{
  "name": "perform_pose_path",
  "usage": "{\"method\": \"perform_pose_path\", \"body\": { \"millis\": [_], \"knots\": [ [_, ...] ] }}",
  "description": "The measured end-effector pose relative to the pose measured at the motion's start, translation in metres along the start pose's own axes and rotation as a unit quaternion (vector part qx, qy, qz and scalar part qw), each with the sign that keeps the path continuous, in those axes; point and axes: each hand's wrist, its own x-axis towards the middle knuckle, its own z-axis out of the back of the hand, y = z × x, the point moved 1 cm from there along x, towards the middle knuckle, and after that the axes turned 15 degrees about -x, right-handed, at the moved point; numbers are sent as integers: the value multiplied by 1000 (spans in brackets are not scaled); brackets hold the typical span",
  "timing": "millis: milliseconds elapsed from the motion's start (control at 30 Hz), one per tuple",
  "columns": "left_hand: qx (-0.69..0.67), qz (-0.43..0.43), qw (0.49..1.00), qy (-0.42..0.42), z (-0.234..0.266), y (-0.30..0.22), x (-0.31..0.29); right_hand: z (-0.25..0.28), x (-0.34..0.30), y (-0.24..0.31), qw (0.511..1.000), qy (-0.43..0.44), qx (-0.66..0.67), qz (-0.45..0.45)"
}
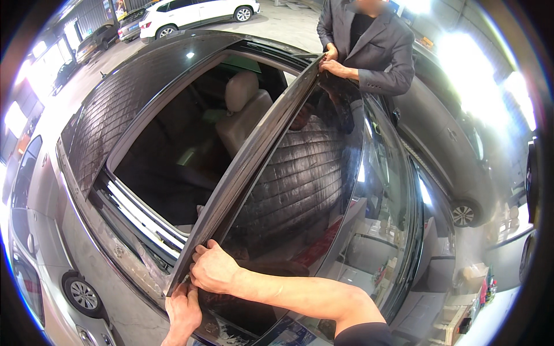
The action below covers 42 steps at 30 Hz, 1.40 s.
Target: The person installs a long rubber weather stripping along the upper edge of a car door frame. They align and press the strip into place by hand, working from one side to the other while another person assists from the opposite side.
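Observation:
A long dark sunroof panel (254, 151) runs across the roof of a black car, beside the wide roof opening. Its near corner is in both my hands. My left hand (183, 311) is closed on the very end of the edge, fingers curled up against it. Just above it my right hand (214, 270) wraps over the same edge, with the forearm reaching in from the lower right. Some fingertips are hidden behind the panel. At the far end, a co-worker's hands (336, 64) hold the panel's other corner.
Through the roof opening a beige seat (243, 109) shows. White strips (147, 216) lie along the opening's near side. A co-worker in a grey jacket (378, 49) stands across the car. A silver car (57, 259) stands at left, a white car (199, 12) behind.

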Motion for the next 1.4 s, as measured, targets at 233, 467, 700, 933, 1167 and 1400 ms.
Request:
{"method": "perform_pose_path", "body": {
  "millis": [233,467,700,933,1167,1400],
  "knots": [
    [-8,35,999,11,2,-6,1,5,2,0,1000,12,14,-9],
    [-14,41,999,7,3,-7,0,6,2,0,999,24,19,-11],
    [-19,48,999,14,4,-8,2,6,4,0,999,31,17,-13],
    [-30,48,998,13,4,-6,2,6,5,0,999,40,16,-13],
    [-21,32,999,9,3,-2,0,3,5,1,999,37,5,-16],
    [-37,56,998,14,4,-3,1,4,6,0,998,56,13,-16]
  ]
}}
